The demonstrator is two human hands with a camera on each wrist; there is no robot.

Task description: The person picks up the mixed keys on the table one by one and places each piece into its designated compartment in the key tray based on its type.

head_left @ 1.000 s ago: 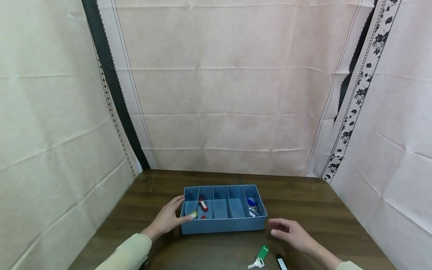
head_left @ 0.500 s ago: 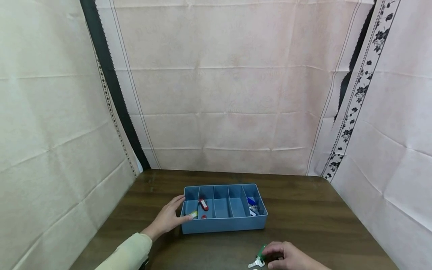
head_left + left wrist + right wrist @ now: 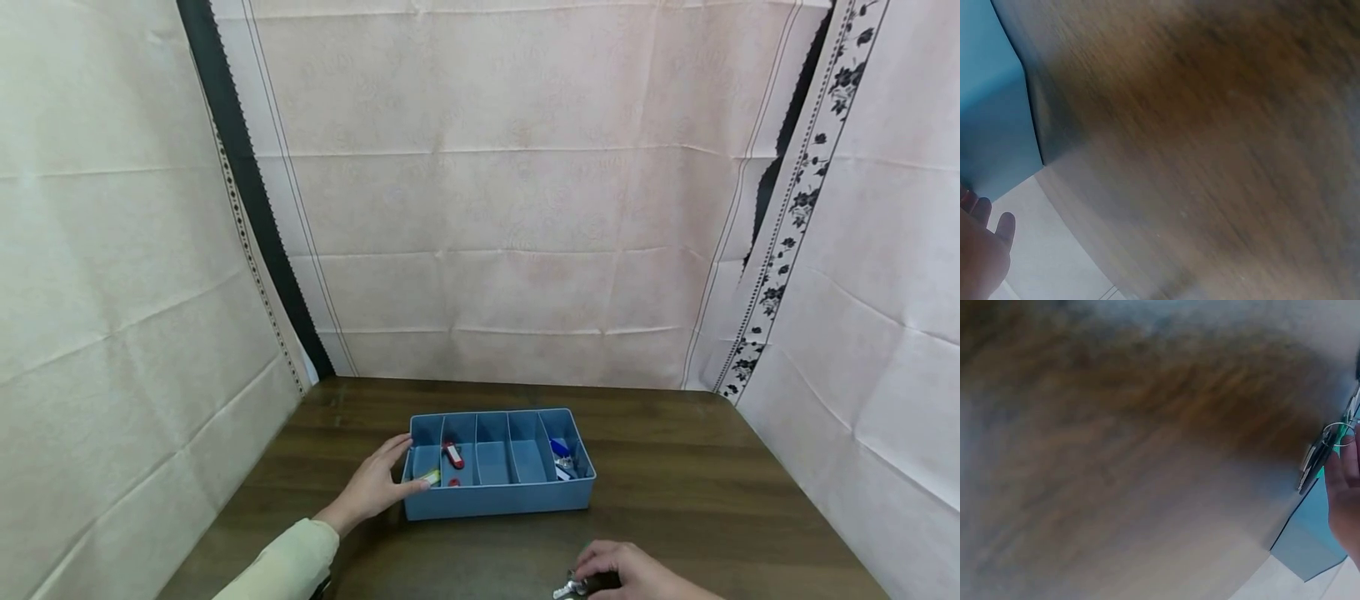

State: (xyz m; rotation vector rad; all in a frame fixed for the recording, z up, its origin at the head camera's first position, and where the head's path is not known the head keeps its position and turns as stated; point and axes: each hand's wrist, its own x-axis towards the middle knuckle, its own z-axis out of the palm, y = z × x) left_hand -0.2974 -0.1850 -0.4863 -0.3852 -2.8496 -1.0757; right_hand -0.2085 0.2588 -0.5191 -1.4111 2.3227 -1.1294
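Observation:
A blue compartment tray point(image 3: 495, 500) stands on the table. My left hand point(image 3: 369, 490) rests against its left end, fingers along the side wall and thumb at the front rim. The leftmost compartment holds a yellow-green piece point(image 3: 431, 477); beside it lies a red key tag point(image 3: 453, 455). Blue tags and keys point(image 3: 562, 460) fill part of the rightmost compartment. In front of the tray, my right hand point(image 3: 630, 573) pinches a key tag with metal keys point(image 3: 570, 587). The right wrist view shows its green tag point(image 3: 1339, 436) and ring at the fingertips. The hand hides most of the tag.
The brown wooden table point(image 3: 480, 550) reaches back to a pale cloth wall point(image 3: 487, 208). More cloth hangs at the left point(image 3: 135, 292) and right point(image 3: 877, 292). The tray's two compartments right of the red tag show bare floors.
My right hand has moved down from beside the tray to the keys in front and taken hold of the green tag. My left hand and the tray have stayed in place.

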